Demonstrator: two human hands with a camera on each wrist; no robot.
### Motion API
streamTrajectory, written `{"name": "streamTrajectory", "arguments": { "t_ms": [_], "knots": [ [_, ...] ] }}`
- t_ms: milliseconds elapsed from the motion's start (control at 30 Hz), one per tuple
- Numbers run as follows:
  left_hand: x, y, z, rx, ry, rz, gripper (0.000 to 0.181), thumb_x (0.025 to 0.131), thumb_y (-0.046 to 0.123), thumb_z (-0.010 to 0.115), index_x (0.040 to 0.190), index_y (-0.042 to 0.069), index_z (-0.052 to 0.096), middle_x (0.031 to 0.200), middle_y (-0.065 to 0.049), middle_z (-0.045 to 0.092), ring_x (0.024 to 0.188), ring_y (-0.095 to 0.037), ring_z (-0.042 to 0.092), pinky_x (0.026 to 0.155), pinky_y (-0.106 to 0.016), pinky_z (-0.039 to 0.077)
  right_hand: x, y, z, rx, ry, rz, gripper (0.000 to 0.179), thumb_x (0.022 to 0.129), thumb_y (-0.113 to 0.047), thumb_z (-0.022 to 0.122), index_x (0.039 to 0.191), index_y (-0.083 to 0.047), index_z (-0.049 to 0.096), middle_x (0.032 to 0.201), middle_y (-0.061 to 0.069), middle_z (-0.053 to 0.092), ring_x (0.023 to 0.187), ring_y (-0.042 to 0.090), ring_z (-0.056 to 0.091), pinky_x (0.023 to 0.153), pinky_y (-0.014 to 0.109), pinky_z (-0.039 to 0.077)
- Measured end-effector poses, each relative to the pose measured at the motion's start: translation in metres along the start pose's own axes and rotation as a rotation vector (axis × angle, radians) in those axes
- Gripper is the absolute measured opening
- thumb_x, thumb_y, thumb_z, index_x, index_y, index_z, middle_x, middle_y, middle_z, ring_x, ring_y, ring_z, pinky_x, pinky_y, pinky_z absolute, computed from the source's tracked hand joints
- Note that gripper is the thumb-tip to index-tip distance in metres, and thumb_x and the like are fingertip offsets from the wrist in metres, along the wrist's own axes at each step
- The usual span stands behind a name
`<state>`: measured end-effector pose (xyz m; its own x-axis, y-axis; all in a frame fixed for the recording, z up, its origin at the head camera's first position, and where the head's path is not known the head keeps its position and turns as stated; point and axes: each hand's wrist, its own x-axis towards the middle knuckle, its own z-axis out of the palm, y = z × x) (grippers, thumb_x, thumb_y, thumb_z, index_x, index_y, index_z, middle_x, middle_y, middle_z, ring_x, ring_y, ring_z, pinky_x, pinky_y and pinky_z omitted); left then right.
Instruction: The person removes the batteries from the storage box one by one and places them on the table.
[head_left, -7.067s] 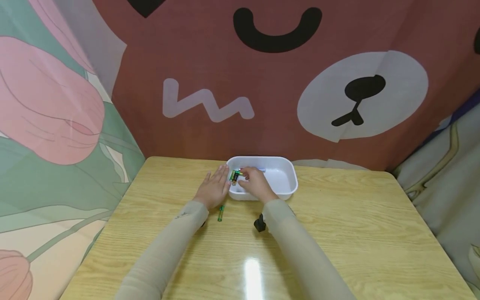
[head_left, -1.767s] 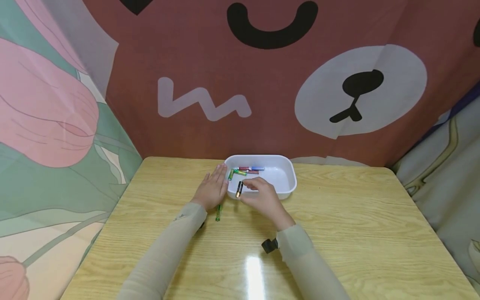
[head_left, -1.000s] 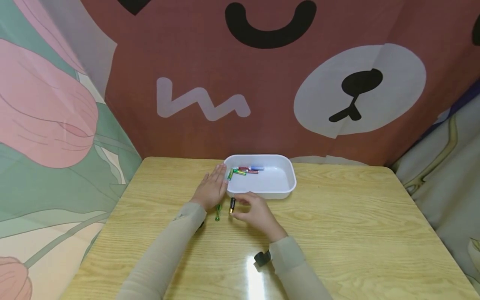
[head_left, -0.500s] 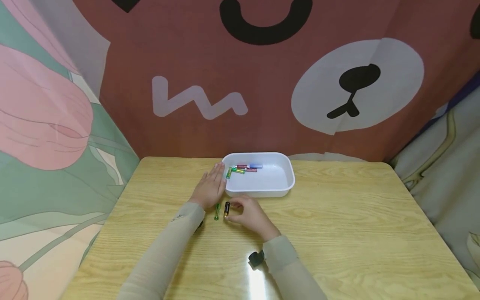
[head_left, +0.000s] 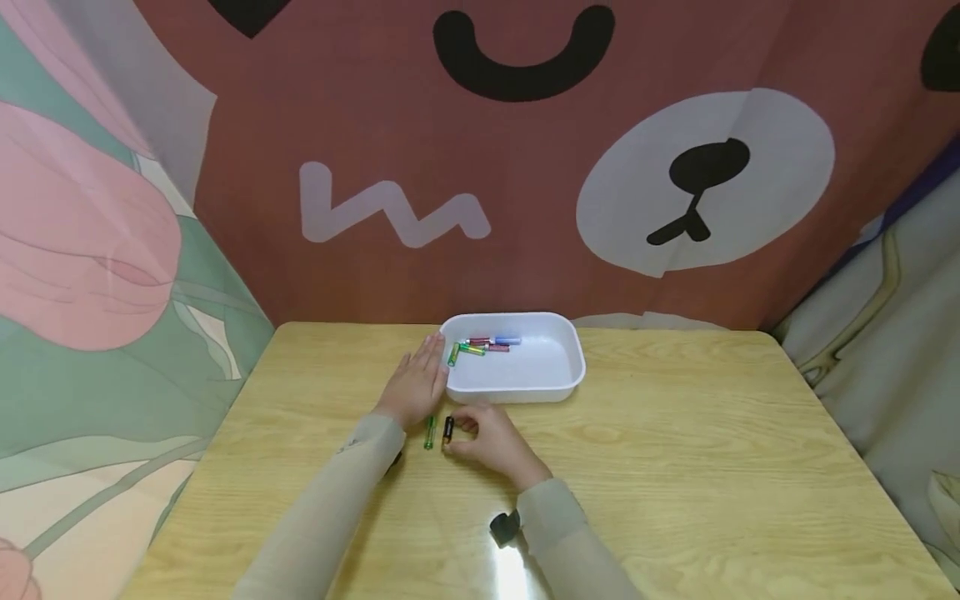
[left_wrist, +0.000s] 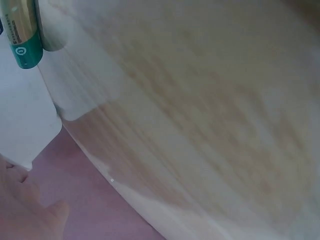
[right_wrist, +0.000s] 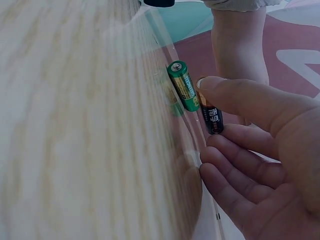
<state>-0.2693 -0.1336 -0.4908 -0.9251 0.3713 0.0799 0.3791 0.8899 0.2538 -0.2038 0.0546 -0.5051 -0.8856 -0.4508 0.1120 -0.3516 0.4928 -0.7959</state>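
My right hand (head_left: 491, 442) pinches a black battery (head_left: 447, 430) with a copper end between thumb and fingers, low at the table in front of the tray. Just left of it a green battery (head_left: 430, 432) lies on the wood; the right wrist view shows the black battery (right_wrist: 212, 116) close beside the green battery (right_wrist: 183, 86). My left hand (head_left: 412, 383) lies with straight fingers against the left side of the white tray (head_left: 517, 396). Inside the tray's left part are green batteries (head_left: 454, 354), red batteries (head_left: 497, 348) and a blue battery (head_left: 507, 341).
The wooden table (head_left: 712, 467) reaches out on both sides of the tray. A printed cloth (head_left: 375, 283) hangs behind its back edge. Black wrist cameras (head_left: 504, 528) sit below my sleeves.
The right hand has lifted the black battery out of the tray and brought it toward me and left, down beside the green battery. The left hand keeps its place at the tray.
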Motion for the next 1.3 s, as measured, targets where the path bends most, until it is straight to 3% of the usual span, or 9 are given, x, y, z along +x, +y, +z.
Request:
{"name": "streamTrajectory", "arguments": {
  "t_ms": [200,700,1300],
  "knots": [
    [-0.0016,-0.001,0.0006,-0.009,0.046,0.016,0.063,0.111,0.038,0.022,0.163,0.005,0.01,0.169,-0.008,0.012,0.156,-0.024,0.01,0.124,-0.054,0.018,0.004,0.0014,0.0021,-0.032,0.012,-0.015,0.046,0.077,-0.017,0.088,0.116,0.001,0.072,0.101,0.006,0.069,0.093,0.016,0.063,0.086,0.031,0.056],
    [-0.0021,0.0024,-0.0041,-0.011,0.015,-0.002,0.062,0.111,0.037,0.022,0.163,0.005,0.009,0.169,-0.007,0.011,0.156,-0.023,0.009,0.125,-0.053,0.016,0.0077,0.0008,0.0034,-0.099,-0.006,-0.054,0.042,0.076,-0.017,0.089,0.111,0.0,0.072,0.097,0.005,0.066,0.089,0.015,0.06,0.082,0.03,0.055],
    [-0.0036,0.0024,-0.0009,-0.016,0.016,-0.006,0.062,0.111,0.036,0.024,0.163,0.006,0.01,0.17,-0.007,0.011,0.156,-0.023,0.01,0.125,-0.053,0.017,0.0074,0.0032,0.0061,-0.062,-0.022,-0.018,0.044,0.078,-0.014,0.089,0.114,0.002,0.07,0.101,0.006,0.066,0.091,0.017,0.062,0.084,0.031,0.056]
  ]
}}
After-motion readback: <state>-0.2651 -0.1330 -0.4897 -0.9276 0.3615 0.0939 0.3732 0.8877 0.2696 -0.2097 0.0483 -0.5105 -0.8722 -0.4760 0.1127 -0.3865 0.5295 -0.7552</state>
